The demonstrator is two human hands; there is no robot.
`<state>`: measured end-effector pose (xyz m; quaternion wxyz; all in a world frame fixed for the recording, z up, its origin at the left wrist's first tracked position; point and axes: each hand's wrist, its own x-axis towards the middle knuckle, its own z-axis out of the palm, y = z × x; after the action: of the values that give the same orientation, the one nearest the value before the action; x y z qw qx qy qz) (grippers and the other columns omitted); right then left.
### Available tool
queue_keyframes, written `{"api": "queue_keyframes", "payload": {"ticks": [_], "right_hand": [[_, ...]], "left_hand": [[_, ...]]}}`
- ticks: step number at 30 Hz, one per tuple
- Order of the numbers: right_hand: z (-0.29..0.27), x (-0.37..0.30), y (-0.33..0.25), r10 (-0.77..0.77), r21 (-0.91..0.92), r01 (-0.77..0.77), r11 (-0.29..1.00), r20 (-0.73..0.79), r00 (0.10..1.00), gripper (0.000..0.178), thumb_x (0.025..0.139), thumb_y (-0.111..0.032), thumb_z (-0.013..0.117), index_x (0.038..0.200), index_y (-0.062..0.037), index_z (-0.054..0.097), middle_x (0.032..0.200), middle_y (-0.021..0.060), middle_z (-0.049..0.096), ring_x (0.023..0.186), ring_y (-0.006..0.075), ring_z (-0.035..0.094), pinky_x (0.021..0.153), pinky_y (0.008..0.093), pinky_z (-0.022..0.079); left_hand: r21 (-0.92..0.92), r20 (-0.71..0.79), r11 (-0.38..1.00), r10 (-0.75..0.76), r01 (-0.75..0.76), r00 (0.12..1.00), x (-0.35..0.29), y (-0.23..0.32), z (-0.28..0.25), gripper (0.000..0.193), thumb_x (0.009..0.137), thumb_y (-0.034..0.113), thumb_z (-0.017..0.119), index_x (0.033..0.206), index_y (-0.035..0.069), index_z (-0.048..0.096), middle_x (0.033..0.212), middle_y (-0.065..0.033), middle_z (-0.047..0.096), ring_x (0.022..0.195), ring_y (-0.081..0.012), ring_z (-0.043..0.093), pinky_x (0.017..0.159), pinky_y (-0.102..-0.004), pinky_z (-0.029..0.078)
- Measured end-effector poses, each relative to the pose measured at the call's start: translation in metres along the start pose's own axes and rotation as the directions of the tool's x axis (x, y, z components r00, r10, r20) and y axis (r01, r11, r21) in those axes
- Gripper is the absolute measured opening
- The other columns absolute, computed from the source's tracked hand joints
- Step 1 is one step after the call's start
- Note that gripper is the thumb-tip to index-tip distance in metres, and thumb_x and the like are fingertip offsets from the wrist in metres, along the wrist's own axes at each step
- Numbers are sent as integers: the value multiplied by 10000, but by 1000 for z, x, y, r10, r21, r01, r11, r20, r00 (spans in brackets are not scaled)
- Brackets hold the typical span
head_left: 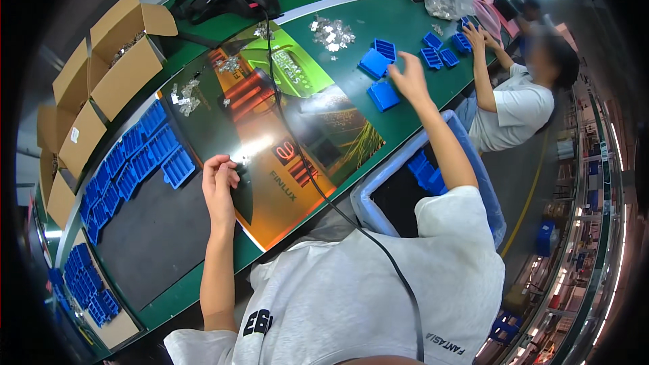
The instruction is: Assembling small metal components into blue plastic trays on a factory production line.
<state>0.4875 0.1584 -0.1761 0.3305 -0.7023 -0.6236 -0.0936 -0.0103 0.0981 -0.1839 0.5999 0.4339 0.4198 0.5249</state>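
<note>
My left hand (220,181) hovers over the left part of a printed poster sheet (284,199), its fingers curled together. Whatever they may pinch is too small to make out; a shiny spot shows beside the fingertips. Away to the right, my right hand (411,80) is at a few blue plastic trays, fingers apart. Nearest to it are a blue tray lying flat (374,63) and another blue tray (383,95); whether the fingertips touch them I cannot tell. Small clear and metal parts (186,98) lie in loose piles on the sheet.
Blue compartment trays (178,166) stand in rows on a black mat (159,230) at left, beside open cardboard boxes (125,71). A black cable (280,108) crosses the sheet. A lined bin (497,196) stands by my right arm. At far right, a co-worker (517,105) handles blue trays.
</note>
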Motion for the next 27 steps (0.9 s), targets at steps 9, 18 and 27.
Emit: {"api": "queue_keyframes", "payload": {"ticks": [9, 18, 27], "right_hand": [[14, 0, -46, 21, -340, 63, 938, 237, 971, 521, 754, -321, 711, 1189, -79, 553, 1158, 145, 569, 1089, 332, 535, 878, 468, 431], [26, -39, -245, -224, 700, -649, -299, 610, 760, 622, 898, -468, 559, 1376, -107, 392, 1383, 109, 456, 1198, 235, 491, 985, 424, 402], [73, -75, -331, -454, 828, -560, -24, 490, 744, 809, 798, -254, 753, 1406, -127, 235, 1395, 153, 376, 1216, 277, 468, 883, 360, 492]], "left_hand": [[13, 6, 1000, 23, -23, 1000, 0, 1, 5, 139, 958, 118, 474, 1013, 20, 556, 872, -36, 588, 665, -59, 491, 590, -194, 393], [-165, 75, 977, -124, 134, 990, -4, 7, -5, 265, 976, 264, 457, 1056, 46, 585, 809, -20, 611, 625, -64, 508, 519, -199, 376], [-334, 196, 919, -149, 209, 969, 3, 20, -6, 305, 956, 297, 543, 1116, 50, 466, 894, -65, 604, 666, -104, 570, 565, -215, 435]]}}
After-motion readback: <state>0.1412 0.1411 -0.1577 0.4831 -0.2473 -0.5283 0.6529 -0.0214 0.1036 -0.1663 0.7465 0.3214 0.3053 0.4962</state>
